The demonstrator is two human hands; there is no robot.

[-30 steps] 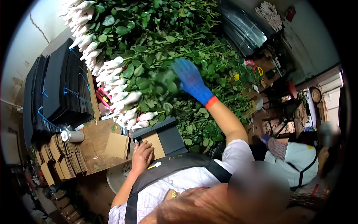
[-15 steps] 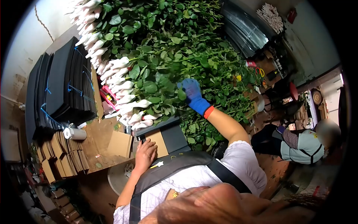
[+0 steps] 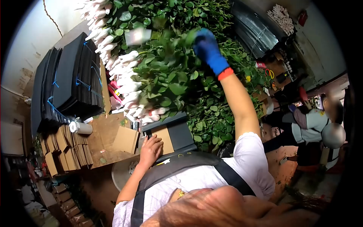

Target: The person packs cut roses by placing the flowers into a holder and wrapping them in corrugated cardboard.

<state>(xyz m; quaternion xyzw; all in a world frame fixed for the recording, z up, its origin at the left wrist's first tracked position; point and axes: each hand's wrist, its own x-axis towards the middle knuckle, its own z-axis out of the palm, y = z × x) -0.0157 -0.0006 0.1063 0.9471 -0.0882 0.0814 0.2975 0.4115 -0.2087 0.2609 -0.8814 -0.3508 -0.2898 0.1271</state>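
My right hand, in a blue glove with a red cuff, is closed round a leafy flower stem above the pile. At the stem's far end, a blurred white-wrapped flower head stands out to the left. My bare left hand rests with its fingers laid on the left edge of a brown cardboard sheet. That sheet lies in a dark grey tray against my apron. Beyond the tray are many leafy stems, their white-sleeved heads lined up on the left.
Black sheets tied with blue string stand at left. Near them are a white canister, cardboard pieces and a cardboard stack. Scissors lie at right, below wrapped dark sheets. Two people stand at far right.
My gloved right hand has moved up and away over the pile, and a stem with a white-wrapped head now shows in it. My left hand stays at the cardboard. A second person has come into view.
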